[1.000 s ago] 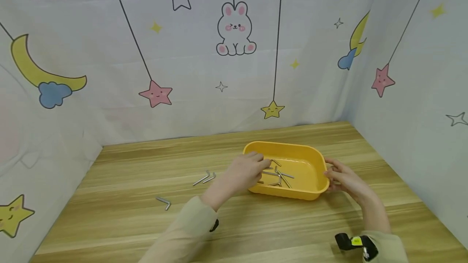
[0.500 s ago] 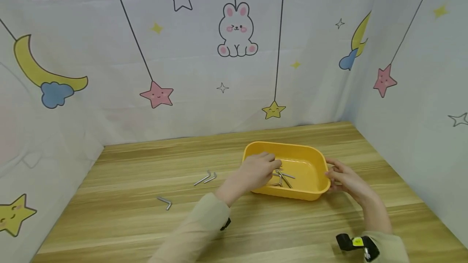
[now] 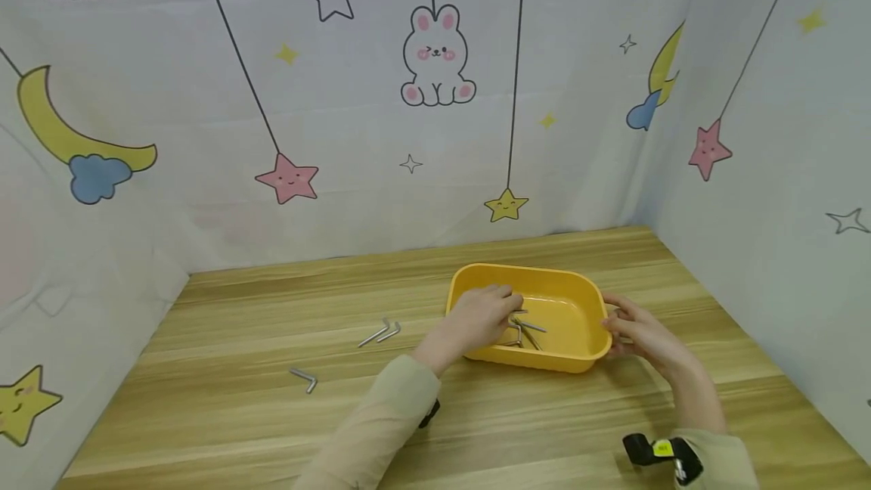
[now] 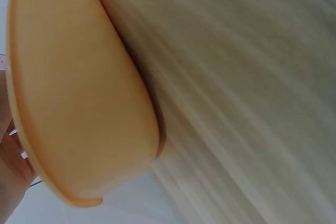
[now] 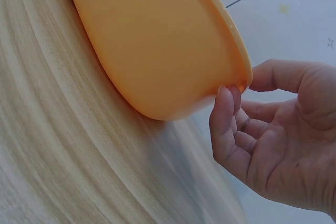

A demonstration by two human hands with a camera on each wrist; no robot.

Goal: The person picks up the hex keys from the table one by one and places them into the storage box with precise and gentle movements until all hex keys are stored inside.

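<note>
3 cartoon-print walls [image 3: 361, 119] edge wood-grain tbl [image 3: 531, 429] under yel tray [image 3: 566, 327].

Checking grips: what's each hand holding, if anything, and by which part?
Right hand pinches the yellow tray by its right-end rim; left hand: cannot tell.

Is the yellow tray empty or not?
Not empty: several metal rods lie in the yellow tray. Bare floor shows toward its right end; the left hand hides part of it.
</note>
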